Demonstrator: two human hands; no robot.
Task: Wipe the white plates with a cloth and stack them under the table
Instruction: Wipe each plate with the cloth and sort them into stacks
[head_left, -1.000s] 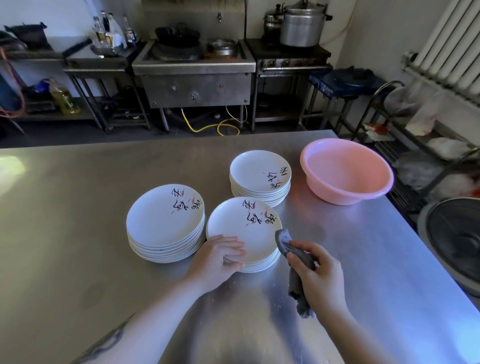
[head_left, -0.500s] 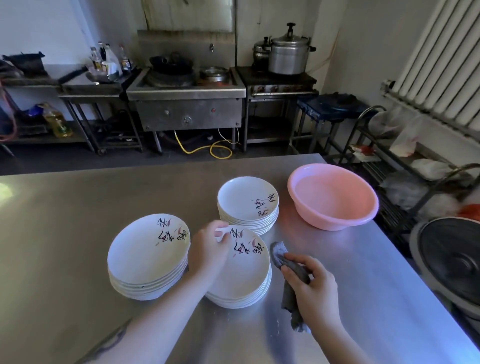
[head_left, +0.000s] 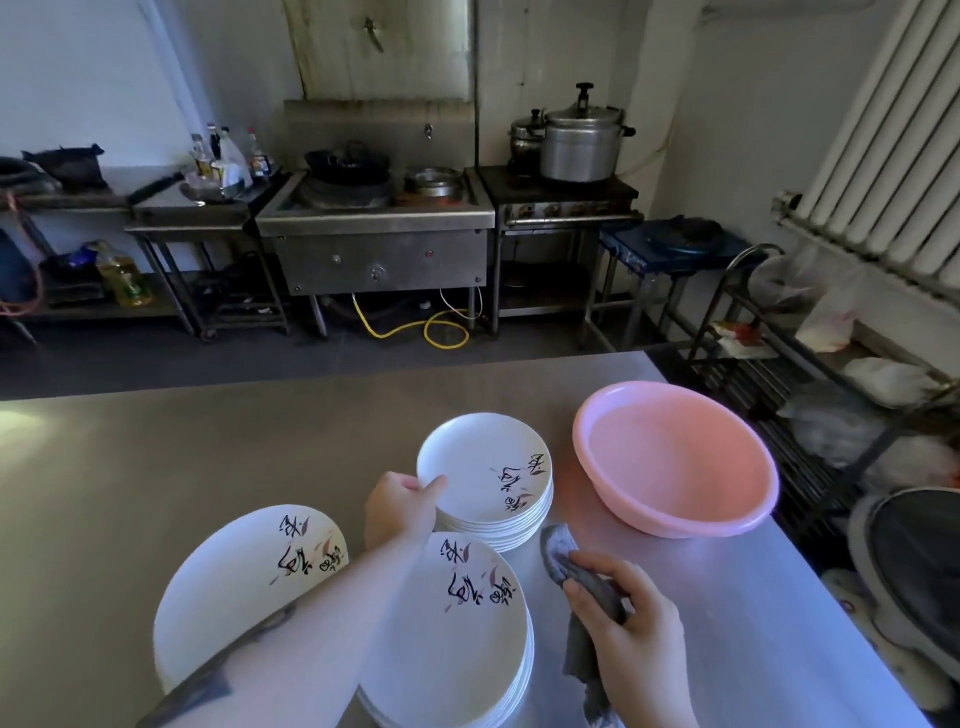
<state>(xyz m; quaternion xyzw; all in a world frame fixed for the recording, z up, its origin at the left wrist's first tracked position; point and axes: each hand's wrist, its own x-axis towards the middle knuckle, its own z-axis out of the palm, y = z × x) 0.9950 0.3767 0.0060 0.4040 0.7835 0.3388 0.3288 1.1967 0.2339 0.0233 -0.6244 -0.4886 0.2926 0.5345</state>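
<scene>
Three stacks of white plates with dark painted marks stand on the steel table (head_left: 208, 447). The far stack (head_left: 483, 473) is in the middle, the near stack (head_left: 457, 639) is in front of it, and the left stack (head_left: 244, 587) lies under my forearm. My left hand (head_left: 397, 512) reaches over the near stack and pinches the left rim of the far stack's top plate, thumb on top. My right hand (head_left: 628, 634) rests on the table right of the near stack and grips a grey cloth (head_left: 558, 558), which hangs down below the fist.
A pink plastic basin (head_left: 675, 514) sits right of the far stack, close to the table's right edge. Past the table are a steel stove (head_left: 379, 244), a pressure cooker (head_left: 579, 140) and a wire rack (head_left: 810, 374) at the right. A black fan (head_left: 919, 566) stands at lower right.
My left hand has left the near stack and moved forward to the far stack's top plate. The right hand stayed put with the cloth. The camera has tilted up.
</scene>
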